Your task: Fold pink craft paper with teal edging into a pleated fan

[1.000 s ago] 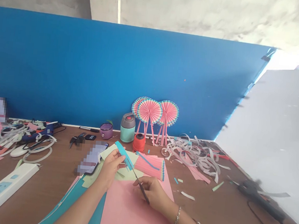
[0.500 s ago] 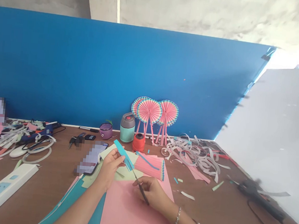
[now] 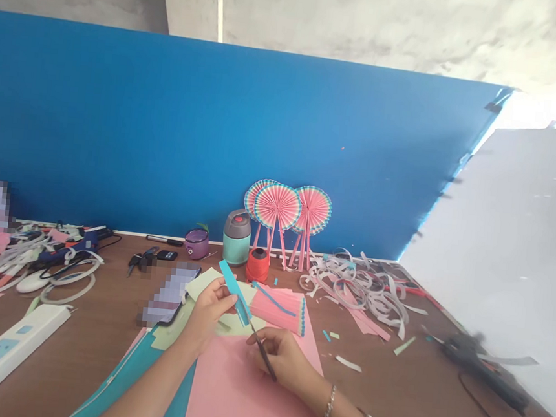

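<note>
My left hand (image 3: 210,311) pinches a folded strip of blue paper (image 3: 231,283), tilted with its lower end toward my right hand. In my right hand (image 3: 282,358) is a pair of scissors (image 3: 265,355), dark and slim, whose tip meets the strip's lower end; how far the blades are apart is too small to tell. Beneath both hands lies a large pink sheet (image 3: 242,393), with pale green paper (image 3: 173,330) at its upper left. A pleated pink paper piece (image 3: 279,306) with a blue edge rests behind my right hand, and a narrow blue strip (image 3: 274,301) lies across it.
Paper fans (image 3: 278,207) stand against the blue panel (image 3: 192,129), near a thermos (image 3: 236,238) and a red spool (image 3: 257,266). Left are a phone (image 3: 173,297) and power strip (image 3: 6,360). Right are curled paper strips (image 3: 363,290) and a glue gun (image 3: 488,369).
My left hand and the blue strip have shifted slightly to the right, and the strip's lower end sits a little lower. My right hand with the scissors has hardly moved.
</note>
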`<state>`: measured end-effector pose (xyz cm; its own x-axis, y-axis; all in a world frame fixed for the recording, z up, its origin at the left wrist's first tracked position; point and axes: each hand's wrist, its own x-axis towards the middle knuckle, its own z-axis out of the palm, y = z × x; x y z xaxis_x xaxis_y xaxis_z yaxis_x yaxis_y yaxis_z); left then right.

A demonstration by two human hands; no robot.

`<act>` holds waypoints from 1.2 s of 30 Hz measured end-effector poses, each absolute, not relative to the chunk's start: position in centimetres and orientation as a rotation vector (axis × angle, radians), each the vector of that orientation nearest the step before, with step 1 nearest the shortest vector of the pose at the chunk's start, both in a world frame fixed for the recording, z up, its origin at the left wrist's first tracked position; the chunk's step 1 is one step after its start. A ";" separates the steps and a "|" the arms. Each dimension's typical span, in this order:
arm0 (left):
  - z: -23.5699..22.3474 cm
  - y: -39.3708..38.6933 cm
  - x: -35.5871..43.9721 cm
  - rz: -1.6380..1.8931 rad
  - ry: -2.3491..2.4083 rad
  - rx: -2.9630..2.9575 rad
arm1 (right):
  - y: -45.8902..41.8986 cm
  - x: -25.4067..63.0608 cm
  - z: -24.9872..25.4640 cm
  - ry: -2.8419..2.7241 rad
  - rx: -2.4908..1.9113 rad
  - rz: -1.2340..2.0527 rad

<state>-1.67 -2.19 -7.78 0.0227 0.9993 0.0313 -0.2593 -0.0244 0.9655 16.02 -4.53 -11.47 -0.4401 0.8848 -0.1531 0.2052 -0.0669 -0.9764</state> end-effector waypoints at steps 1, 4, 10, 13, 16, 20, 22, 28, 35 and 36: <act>-7.8 -2.2 -1.7 1.320 0.979 1.048 | -4.5 16.0 -11.5 -1.649 -1.179 1.546; -7.8 -2.2 -1.7 1.315 0.977 1.044 | -4.6 16.0 -11.4 -1.657 -1.181 1.535; -7.8 -2.2 -1.6 1.317 0.966 1.021 | -4.6 16.0 -11.1 -1.626 -1.157 1.560; -7.8 -2.1 -1.6 1.319 0.970 1.000 | -4.6 15.9 -11.0 -1.606 -1.145 1.580; -7.8 -2.1 -1.6 1.314 0.962 0.997 | -4.7 15.8 -11.0 -1.593 -1.148 1.588; -7.8 -2.2 -1.6 1.315 0.958 0.990 | -4.7 15.8 -11.1 -1.601 -1.147 1.578; -7.7 -2.2 -1.6 1.312 0.959 0.986 | -4.7 15.8 -11.0 -1.612 -1.155 1.565; -7.6 -2.2 -1.5 1.318 0.966 0.976 | -4.8 15.8 -10.6 -1.629 -1.193 1.559; -7.6 -2.2 -1.7 1.346 1.001 0.971 | -4.6 15.8 -11.1 -1.634 -1.161 1.542; -7.6 -2.2 -1.7 1.355 1.009 0.968 | -4.6 15.9 -11.2 -1.631 -1.160 1.542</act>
